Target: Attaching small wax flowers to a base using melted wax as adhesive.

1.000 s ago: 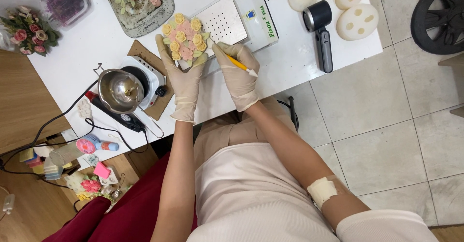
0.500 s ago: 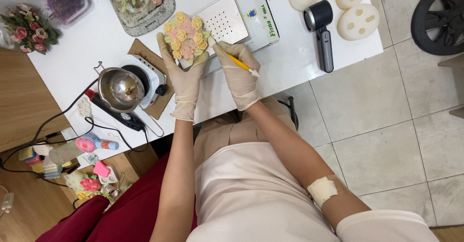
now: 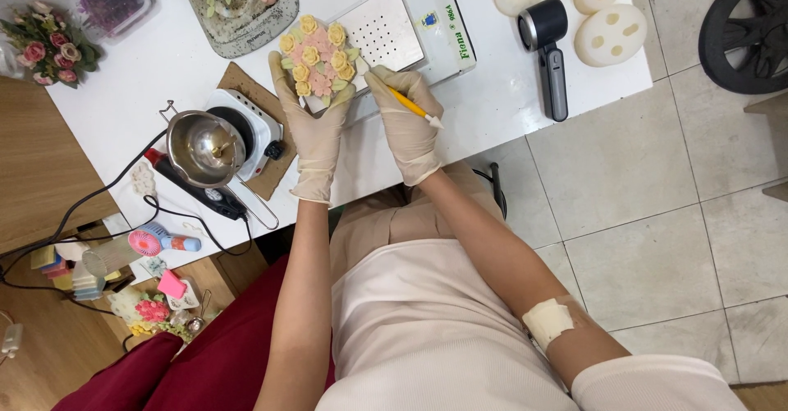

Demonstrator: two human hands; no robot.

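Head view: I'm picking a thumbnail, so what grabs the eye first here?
The cluster of yellow and pink flowers, cradled by the gloved left hand at the white table's middle. Beside it the right hand holds a yellow tool. Left of them a shiny metal pot sits on a small hotplate.

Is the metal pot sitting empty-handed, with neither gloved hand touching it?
Yes, the left hand holds the flower piece and the right hand a yellow tool; the pot sits untouched.

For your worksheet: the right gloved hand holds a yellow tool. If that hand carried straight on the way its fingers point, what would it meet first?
Most likely the flower-covered piece held up by the left hand. The right hand points up and left, and its fingertips already sit at that piece's edge. Whether they touch it is unclear.
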